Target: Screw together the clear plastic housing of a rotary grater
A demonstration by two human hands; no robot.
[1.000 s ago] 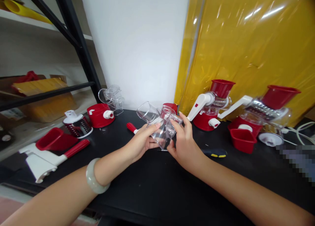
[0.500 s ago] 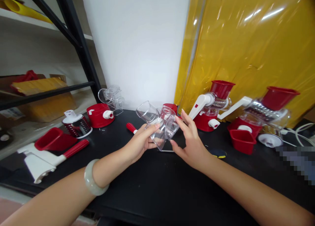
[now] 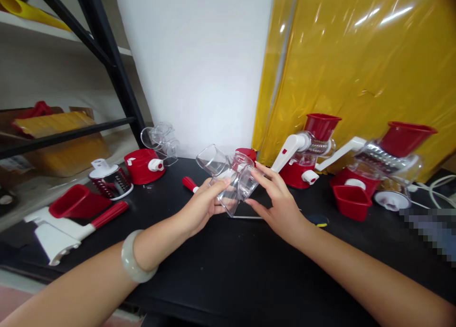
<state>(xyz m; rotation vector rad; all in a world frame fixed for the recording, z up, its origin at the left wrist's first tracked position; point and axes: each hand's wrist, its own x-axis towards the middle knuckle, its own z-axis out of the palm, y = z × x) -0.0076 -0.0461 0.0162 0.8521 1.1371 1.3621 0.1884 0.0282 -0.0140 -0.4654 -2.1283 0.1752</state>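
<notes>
A clear plastic grater housing (image 3: pixel 233 182) with several round openings is held up over the black table. My left hand (image 3: pixel 204 203) grips it from the left, thumb across its front and fingers underneath. My right hand (image 3: pixel 276 196) pinches the housing's right end between thumb and fingers. Behind the housing, partly hidden, is a red grater base (image 3: pixel 246 153). Just left of it lies a red-handled part (image 3: pixel 190 184), mostly covered by my left hand.
Two red-and-white rotary graters (image 3: pixel 298 172) (image 3: pixel 370 175) stand at the right, beside a red hopper (image 3: pixel 352 203). To the left are a grater drum (image 3: pixel 109 178), a red base (image 3: pixel 144 166), another clear housing (image 3: pixel 162 140), a red hopper (image 3: pixel 79 201) and a white crank (image 3: pixel 59 232).
My right hand has shifted slightly, its fingers and thumb settling around the housing's right end. The left hand keeps its hold; the view has tilted a little.
</notes>
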